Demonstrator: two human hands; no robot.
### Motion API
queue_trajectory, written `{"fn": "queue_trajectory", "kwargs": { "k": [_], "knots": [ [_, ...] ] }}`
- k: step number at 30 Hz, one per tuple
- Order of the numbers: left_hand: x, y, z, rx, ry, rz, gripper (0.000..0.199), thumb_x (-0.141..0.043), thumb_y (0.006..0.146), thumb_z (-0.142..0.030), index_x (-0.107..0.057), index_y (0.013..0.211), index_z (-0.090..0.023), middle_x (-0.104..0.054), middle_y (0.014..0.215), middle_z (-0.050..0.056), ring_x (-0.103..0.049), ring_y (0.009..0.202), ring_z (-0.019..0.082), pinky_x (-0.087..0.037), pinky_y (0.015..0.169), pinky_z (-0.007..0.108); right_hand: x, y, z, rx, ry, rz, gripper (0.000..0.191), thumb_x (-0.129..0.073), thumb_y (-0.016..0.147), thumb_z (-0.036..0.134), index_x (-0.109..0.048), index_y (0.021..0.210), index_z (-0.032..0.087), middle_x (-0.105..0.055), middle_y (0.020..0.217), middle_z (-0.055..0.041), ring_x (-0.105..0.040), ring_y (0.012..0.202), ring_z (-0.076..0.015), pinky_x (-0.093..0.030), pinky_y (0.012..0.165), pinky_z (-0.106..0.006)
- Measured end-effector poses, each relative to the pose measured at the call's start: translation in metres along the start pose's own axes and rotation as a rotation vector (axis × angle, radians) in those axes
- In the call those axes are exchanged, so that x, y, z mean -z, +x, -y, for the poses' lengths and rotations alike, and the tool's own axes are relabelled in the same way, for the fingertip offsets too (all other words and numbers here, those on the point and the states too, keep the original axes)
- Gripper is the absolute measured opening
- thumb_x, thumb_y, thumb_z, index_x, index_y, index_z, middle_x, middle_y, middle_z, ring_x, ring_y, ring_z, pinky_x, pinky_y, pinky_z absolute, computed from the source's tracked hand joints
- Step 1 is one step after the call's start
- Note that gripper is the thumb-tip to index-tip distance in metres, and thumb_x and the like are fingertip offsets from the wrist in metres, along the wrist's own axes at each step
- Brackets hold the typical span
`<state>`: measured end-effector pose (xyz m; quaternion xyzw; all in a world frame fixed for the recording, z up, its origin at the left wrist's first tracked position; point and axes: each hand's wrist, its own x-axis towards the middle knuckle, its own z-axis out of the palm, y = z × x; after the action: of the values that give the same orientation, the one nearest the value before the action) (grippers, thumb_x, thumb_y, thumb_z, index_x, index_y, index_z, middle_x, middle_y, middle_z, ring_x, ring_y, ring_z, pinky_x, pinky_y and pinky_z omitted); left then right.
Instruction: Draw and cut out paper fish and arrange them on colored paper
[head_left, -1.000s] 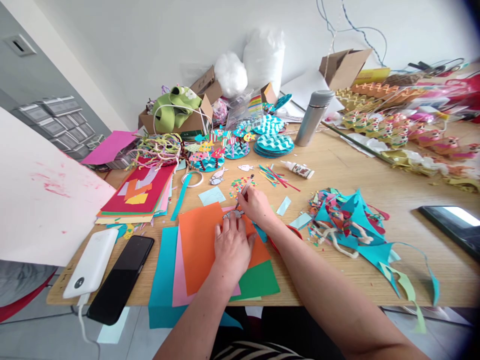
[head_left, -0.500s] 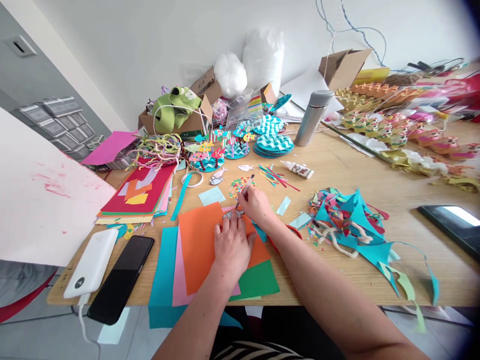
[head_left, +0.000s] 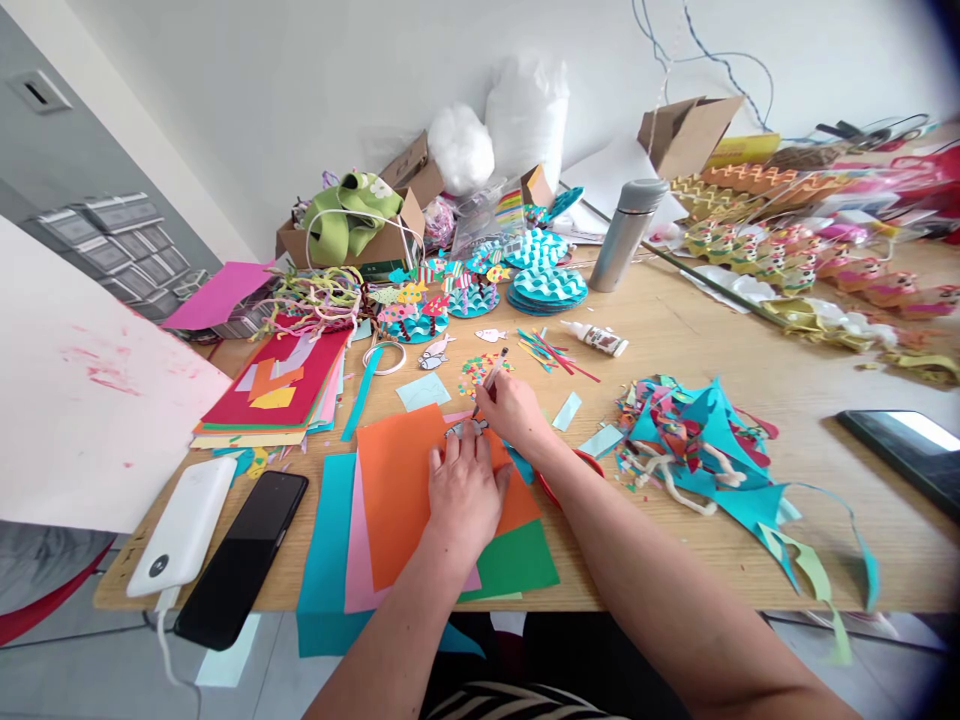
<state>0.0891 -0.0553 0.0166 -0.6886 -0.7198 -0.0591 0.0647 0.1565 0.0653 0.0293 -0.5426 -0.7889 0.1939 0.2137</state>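
My left hand (head_left: 466, 485) lies flat, fingers stretched out, on an orange sheet (head_left: 397, 490) topping a stack of coloured paper. Its fingertips press on a small grey paper fish (head_left: 457, 430). Wrapped round a pen (head_left: 493, 372), my right hand (head_left: 511, 412) holds the tip down at the fish's upper edge. Under the orange sheet show pink, green (head_left: 517, 560) and blue paper (head_left: 322, 560). Red scissor handles (head_left: 551, 492) peek out beneath my right forearm. More paper fish (head_left: 433, 355) rest beyond the stack, beside a patch of confetti (head_left: 480, 372).
A glue bottle (head_left: 600, 340) and thin paper strips (head_left: 555, 352) lie farther back, near a steel flask (head_left: 628, 235). Paper scraps (head_left: 697, 440) heap up on the right. On the left are a black phone (head_left: 244, 560), a white power bank (head_left: 182, 525) and red paper (head_left: 262, 400).
Almost nothing differs. The pen in my right hand has shifted very slightly, while my left hand stays in place on the fish.
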Motion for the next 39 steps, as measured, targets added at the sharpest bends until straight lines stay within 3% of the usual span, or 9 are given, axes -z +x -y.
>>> {"fn": "queue_trajectory", "kwargs": {
  "k": [14, 23, 39],
  "knots": [
    [0.001, 0.004, 0.000, 0.015, -0.016, 0.000, 0.046, -0.042, 0.095, -0.045, -0.052, 0.126, -0.013, -0.054, 0.133, 0.014, -0.051, 0.113, 0.028, -0.044, 0.089, 0.046, 0.004, -0.001, 0.003, -0.028, -0.052, 0.029, 0.019, -0.043, 0.091, 0.025, -0.059, 0.094, 0.014, -0.071, 0.084, -0.0106, -0.066, 0.077, -0.0219, -0.038, 0.064, -0.027],
    [0.004, 0.005, 0.005, -0.015, -0.015, -0.009, 0.040, -0.042, 0.095, -0.045, -0.055, 0.120, -0.015, -0.059, 0.125, 0.012, -0.053, 0.107, 0.027, -0.044, 0.083, 0.043, 0.004, 0.000, 0.002, -0.042, -0.063, 0.022, 0.019, -0.043, 0.091, 0.026, -0.058, 0.094, 0.015, -0.071, 0.085, -0.0106, -0.066, 0.079, -0.0217, -0.037, 0.065, -0.027],
    [0.009, 0.006, 0.009, -0.043, -0.018, 0.019, 0.040, -0.042, 0.095, -0.043, -0.054, 0.122, -0.016, -0.058, 0.126, 0.013, -0.052, 0.110, 0.027, -0.045, 0.082, 0.041, 0.000, 0.002, -0.003, -0.054, -0.055, -0.013, 0.019, -0.042, 0.089, 0.026, -0.058, 0.089, 0.016, -0.070, 0.081, -0.0095, -0.065, 0.076, -0.0210, -0.035, 0.061, -0.026]
  ]
}}
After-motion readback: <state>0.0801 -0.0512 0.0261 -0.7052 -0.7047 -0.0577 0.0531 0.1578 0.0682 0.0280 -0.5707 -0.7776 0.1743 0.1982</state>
